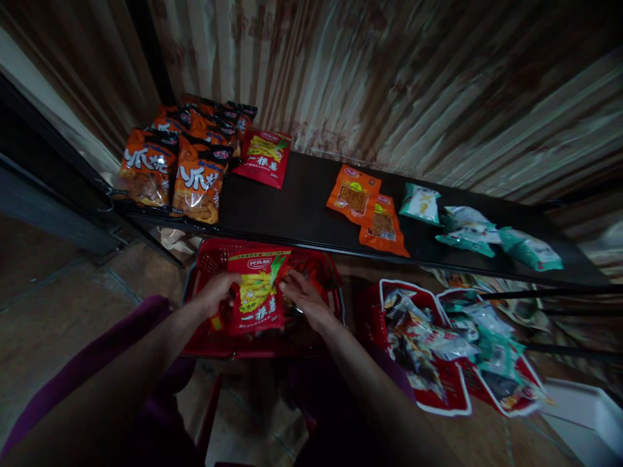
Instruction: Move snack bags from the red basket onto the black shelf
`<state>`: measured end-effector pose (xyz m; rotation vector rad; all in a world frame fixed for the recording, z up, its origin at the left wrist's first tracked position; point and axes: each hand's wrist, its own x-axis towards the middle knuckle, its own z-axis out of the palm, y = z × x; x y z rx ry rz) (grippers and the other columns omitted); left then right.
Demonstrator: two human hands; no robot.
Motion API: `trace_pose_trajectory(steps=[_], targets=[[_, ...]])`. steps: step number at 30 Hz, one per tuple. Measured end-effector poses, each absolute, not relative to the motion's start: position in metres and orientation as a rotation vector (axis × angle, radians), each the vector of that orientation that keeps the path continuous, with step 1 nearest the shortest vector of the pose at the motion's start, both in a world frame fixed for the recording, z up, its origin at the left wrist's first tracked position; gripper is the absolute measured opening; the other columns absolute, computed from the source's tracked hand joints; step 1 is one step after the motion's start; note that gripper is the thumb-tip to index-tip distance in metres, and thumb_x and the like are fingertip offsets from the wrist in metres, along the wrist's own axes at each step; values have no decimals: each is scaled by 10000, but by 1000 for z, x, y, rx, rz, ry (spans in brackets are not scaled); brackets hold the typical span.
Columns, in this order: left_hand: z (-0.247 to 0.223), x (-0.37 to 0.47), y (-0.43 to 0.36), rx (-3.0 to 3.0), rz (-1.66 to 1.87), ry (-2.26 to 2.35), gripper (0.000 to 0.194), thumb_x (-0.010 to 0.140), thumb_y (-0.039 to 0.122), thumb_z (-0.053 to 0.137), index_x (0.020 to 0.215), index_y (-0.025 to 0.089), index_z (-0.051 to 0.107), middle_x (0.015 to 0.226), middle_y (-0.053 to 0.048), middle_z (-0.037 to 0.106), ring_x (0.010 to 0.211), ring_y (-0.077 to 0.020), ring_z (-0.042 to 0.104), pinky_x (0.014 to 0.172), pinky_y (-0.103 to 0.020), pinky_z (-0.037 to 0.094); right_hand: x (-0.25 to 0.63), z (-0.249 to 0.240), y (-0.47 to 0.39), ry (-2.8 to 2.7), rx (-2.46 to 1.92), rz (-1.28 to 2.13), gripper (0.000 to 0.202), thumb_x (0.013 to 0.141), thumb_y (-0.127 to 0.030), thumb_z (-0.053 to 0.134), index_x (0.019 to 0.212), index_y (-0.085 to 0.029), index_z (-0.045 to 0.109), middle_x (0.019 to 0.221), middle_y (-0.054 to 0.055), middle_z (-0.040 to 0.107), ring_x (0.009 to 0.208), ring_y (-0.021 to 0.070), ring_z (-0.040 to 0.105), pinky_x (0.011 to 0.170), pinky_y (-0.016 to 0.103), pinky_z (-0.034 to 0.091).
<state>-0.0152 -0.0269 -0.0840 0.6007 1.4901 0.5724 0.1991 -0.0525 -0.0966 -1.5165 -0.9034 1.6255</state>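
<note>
Gripping a red snack packet (257,292) at its two sides, the left hand (217,292) and right hand (304,297) clenched their fingers on it above the red basket (204,263), below the dark desk (292,201).

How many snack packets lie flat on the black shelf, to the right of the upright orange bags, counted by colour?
Red packet: 1
Orange packets: 2
Green-and-white packets: 3
Total: 6

One more red packet is not on the black shelf; the left hand and right hand hold it.
</note>
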Motion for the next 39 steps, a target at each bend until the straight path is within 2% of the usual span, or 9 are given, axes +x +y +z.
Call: trace_pose_trajectory(steps=[3,5,7,10,16,23,28,33,39], targets=[[-76,-16,-33,535,578,1403,152,587,275,584,651,136,593,473,-12,552,373,-113,448,359,-229,324,191,-95,-58,-741,-1397,1862,450,595,-444,791,972,-233,666,990,29,717,957,231,662,886,380,487],[-75,-16,-35,506,589,1340,180,592,294,595,667,130,605,484,-15,562,377,-111,454,353,-224,322,187,-95,-56,-634,-1372,1907,441,560,-425,815,920,-216,670,840,12,731,794,211,689,816,370,509],[-77,-17,-37,510,630,1288,231,599,329,629,706,124,622,524,-20,592,390,-106,469,349,-213,312,185,-94,-52,-573,-1367,1882,436,523,-399,838,880,-213,671,765,-4,726,715,195,686,774,350,513],[-83,-20,-37,542,714,1301,317,610,418,687,731,129,635,545,-14,608,396,-92,468,357,-202,306,183,-93,-47,-612,-1353,1883,408,525,-392,836,850,-206,676,759,-5,724,684,185,679,737,330,513],[-88,-23,-34,557,809,1445,373,613,503,706,729,159,623,420,51,489,332,-68,365,356,-199,272,177,-100,-48,-569,-1337,1939,409,527,-393,834,851,-202,670,744,-4,722,624,171,660,683,322,514],[-97,-25,-32,652,787,1502,464,613,604,663,730,156,625,460,42,509,349,-63,354,363,-203,245,177,-114,-46,-522,-1330,1961,378,511,-372,844,804,-200,678,734,-2,724,620,161,654,658,298,513],[-99,-27,-32,606,727,1521,472,625,599,665,783,156,635,520,22,565,367,-65,390,359,-198,245,178,-115,-42,-511,-1276,1977,353,556,-415,821,795,-196,681,715,5,719,627,159,648,642,285,504],[-89,-20,-33,573,725,1486,424,605,561,706,693,157,615,492,24,554,374,-71,414,356,-193,251,179,-114,-35,-455,-1323,1871,343,548,-445,820,756,-213,677,692,-14,711,572,139,619,567,263,475],[-86,-20,-32,543,709,1478,383,618,518,723,714,158,635,509,18,594,385,-78,447,357,-191,254,179,-118,-31,-492,-1370,1843,322,559,-464,810,684,-196,684,625,-25,679,513,96,559,523,224,449]])
